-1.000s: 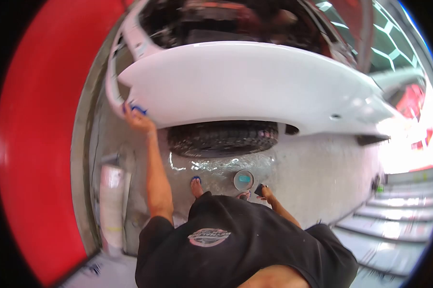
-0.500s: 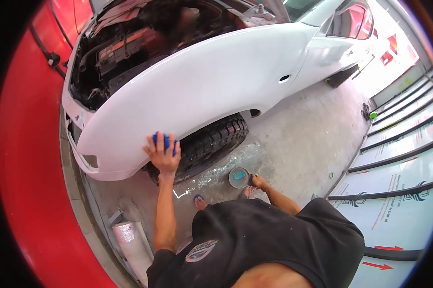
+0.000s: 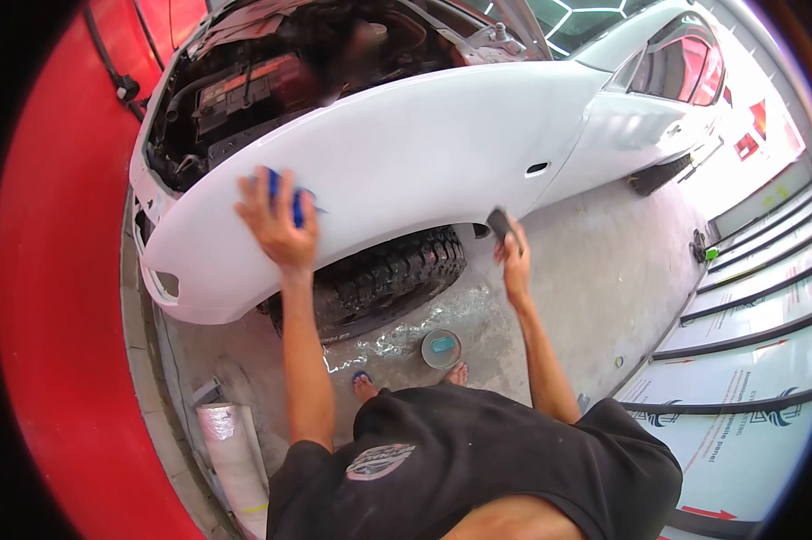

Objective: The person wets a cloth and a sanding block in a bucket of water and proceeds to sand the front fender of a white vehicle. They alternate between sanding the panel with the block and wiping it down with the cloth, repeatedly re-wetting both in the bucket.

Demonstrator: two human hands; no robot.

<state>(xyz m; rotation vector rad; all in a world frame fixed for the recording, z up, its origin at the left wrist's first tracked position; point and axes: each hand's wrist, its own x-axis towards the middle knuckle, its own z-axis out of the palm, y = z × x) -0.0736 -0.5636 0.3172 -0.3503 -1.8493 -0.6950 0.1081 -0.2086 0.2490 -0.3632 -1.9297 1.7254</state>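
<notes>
My left hand (image 3: 280, 225) presses a blue cloth (image 3: 300, 205) against the white front fender (image 3: 406, 153), above the front of the wheel arch. The fingers lie over the cloth, hiding part of it. Near the rear lower corner of the fender, my right hand (image 3: 514, 256) holds up a dark grey sanding block (image 3: 498, 224), slightly blurred. Below, between my feet, a round bucket (image 3: 428, 359) stands on the wet floor with a teal block (image 3: 443, 344) in it.
A treaded tire (image 3: 397, 274) sits under the fender. The engine bay (image 3: 244, 94) is open. At lower left lies a wrapped roll (image 3: 230, 459) beside a low block kerb (image 3: 149, 360). A red wall (image 3: 50, 315) borders the left, printed panels (image 3: 730, 396) the right.
My left hand has slid the blue cloth upward over the fender. My right hand has risen from the bucket to the fender's lower rear corner, with the dark block in it.
</notes>
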